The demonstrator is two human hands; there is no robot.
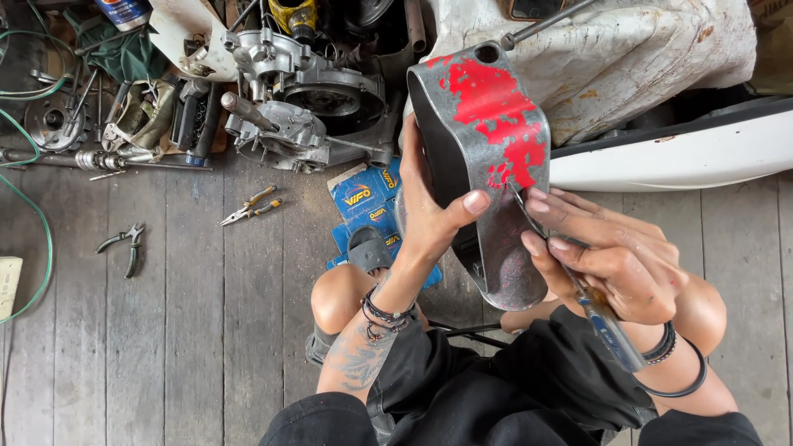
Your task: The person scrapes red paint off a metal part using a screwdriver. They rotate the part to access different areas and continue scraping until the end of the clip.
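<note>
Grey metal cover with flaking red paint sat over the knees, bare plank floor open leftward.
Left hand gripped its rim; right hand closed around a blue-handled scraper, blade touching the paint.

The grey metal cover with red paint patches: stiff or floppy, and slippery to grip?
The metal cover probably stays rigid: it keeps its curve with only the left hand gripping its edge. Bare scraped metal may be somewhat slick. The right hand presses a tool against it.

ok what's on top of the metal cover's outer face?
Patches of red paint on the bare grey metal cover, the left hand thumb, and the scraper tip in the right hand. Fingers hide the lower edge.
</note>
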